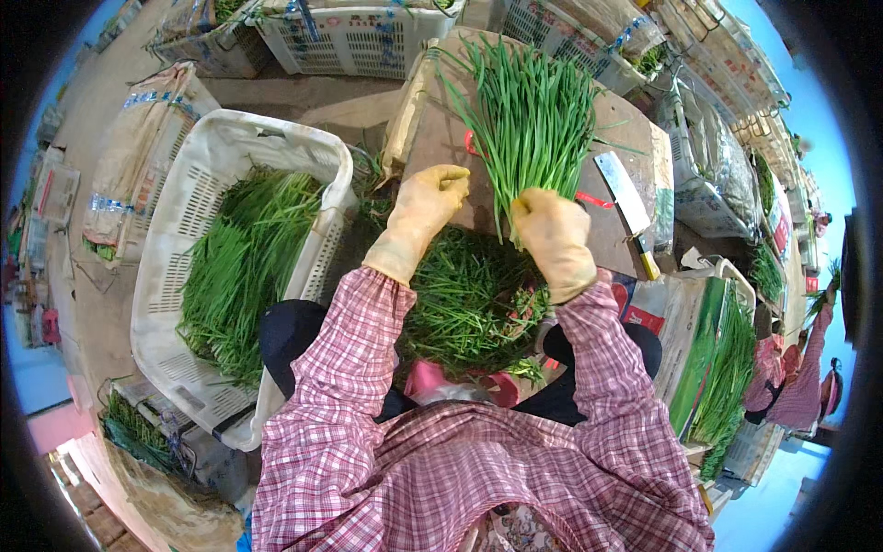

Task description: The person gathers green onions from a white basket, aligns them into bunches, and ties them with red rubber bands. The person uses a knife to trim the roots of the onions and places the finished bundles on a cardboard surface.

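Note:
A large bunch of green garlic chives (534, 110) lies fanned out on a brown board (448, 138), its pale stem ends towards me. My right hand (552, 224), in a cream rubber glove, is closed around stems at the near end of the bunch. Left of the bunch, my left hand (431, 210) is gloved alike and held with curled fingers. Nothing shows between them. A cleaver (624, 196) with a yellow and black handle rests on the board's right side. Red tape (593, 200) sticks out from under the bunch on both sides.
At my left stands a white plastic crate (324, 148) of loose chives (255, 262). A heap of green trimmings (469, 297) lies between my knees. More chives (724, 372) lie at right. Packed crates (359, 41) stand behind the board. Another person (800, 379) is at far right.

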Available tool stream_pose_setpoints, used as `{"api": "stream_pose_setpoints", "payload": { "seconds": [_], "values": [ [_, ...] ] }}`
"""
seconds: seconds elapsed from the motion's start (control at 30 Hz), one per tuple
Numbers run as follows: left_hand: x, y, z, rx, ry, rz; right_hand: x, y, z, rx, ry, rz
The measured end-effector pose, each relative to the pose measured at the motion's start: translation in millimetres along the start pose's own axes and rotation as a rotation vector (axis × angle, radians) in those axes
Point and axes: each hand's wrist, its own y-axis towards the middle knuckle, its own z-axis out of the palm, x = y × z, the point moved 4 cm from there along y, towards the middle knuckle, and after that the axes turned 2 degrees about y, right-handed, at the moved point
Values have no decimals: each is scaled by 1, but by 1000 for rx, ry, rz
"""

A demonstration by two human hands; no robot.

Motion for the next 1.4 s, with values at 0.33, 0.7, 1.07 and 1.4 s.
{"api": "stream_pose_setpoints", "payload": {
  "seconds": [0.33,0.7,1.07,1.4],
  "values": [
    [-61,-41,-154,-328,-94,117,12,-162,19,871,361,-411],
    [138,-63,-310,-427,981,-120,56,-132,87,784,344,-388],
    [223,51,-282,-11,1265,-354,76,-104,148,852,363,-441],
    [270,105,-312,-40,1118,-565,76,-105,173,939,396,-368]
  ]
}}
